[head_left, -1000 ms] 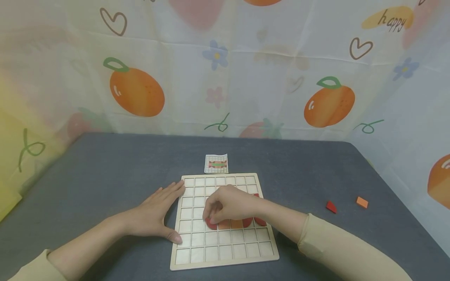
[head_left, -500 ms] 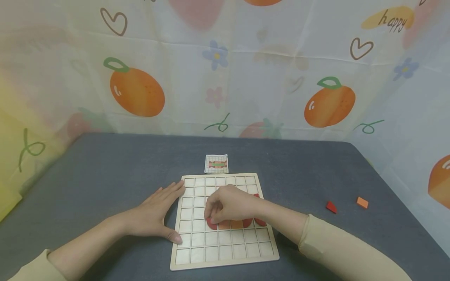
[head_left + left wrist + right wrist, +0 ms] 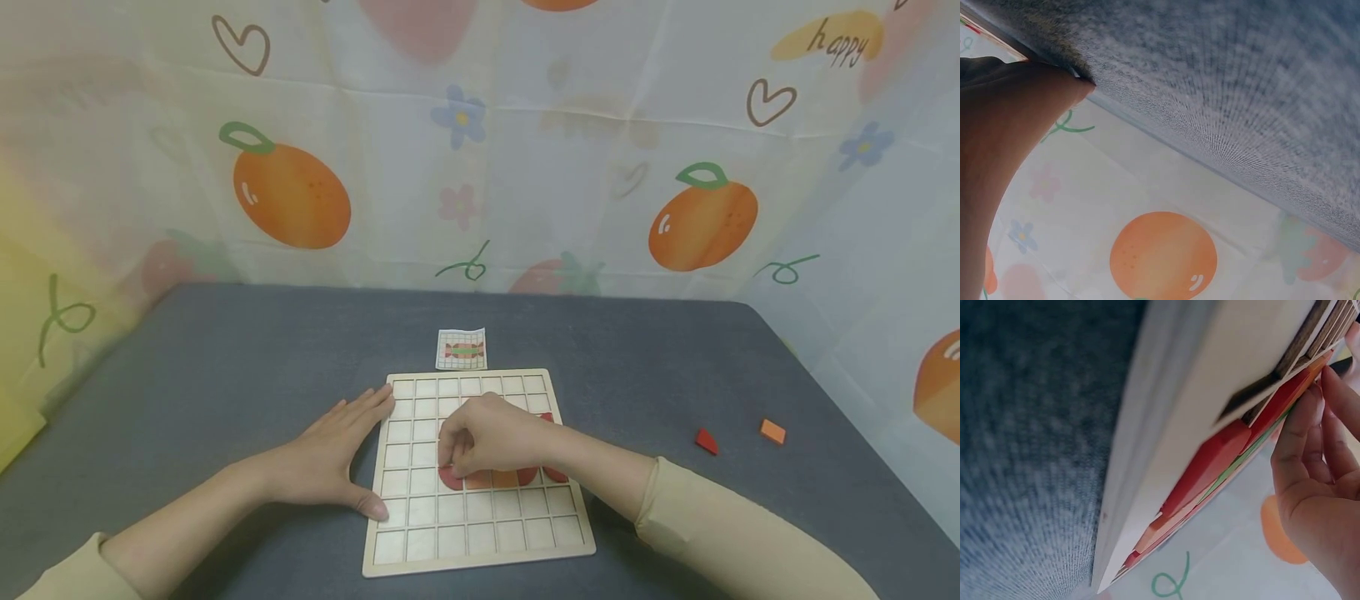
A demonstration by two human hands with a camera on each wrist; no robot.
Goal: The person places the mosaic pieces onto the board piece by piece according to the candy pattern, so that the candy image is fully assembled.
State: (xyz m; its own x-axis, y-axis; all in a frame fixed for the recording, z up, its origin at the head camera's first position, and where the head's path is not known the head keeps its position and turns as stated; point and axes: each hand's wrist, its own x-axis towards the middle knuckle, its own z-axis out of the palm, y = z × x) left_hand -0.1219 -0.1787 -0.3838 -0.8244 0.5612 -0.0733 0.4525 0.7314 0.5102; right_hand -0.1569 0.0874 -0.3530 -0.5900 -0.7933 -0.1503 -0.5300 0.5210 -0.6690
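Note:
A pale wooden grid board (image 3: 480, 567) lies on the table. My left hand (image 3: 326, 458) is spread along its left edge, with fingertips and thumb touching the frame. My right hand (image 3: 495, 437) bends over the middle of the board, its thumb and forefinger tips pinching a rounded red tile (image 3: 451, 481) seated in a cell. Orange tiles (image 3: 491, 479) and another red tile (image 3: 528, 476) continue that row to the right. In the right wrist view, a green strip (image 3: 1235, 465) runs behind the red tiles. The right hand covers much of the pattern in the head view.
Behind the board lies a small printed card (image 3: 461, 350) with a candy-like pattern on a grid. To the right, a loose red tile (image 3: 707, 442) and a loose orange tile (image 3: 772, 432) rest on the dark table (image 3: 637, 358). A fruit-print cloth (image 3: 555, 167) hangs behind.
The right fingertips have shifted very slightly to the right over the red tile. My left hand, the board and the loose tiles have stayed put.

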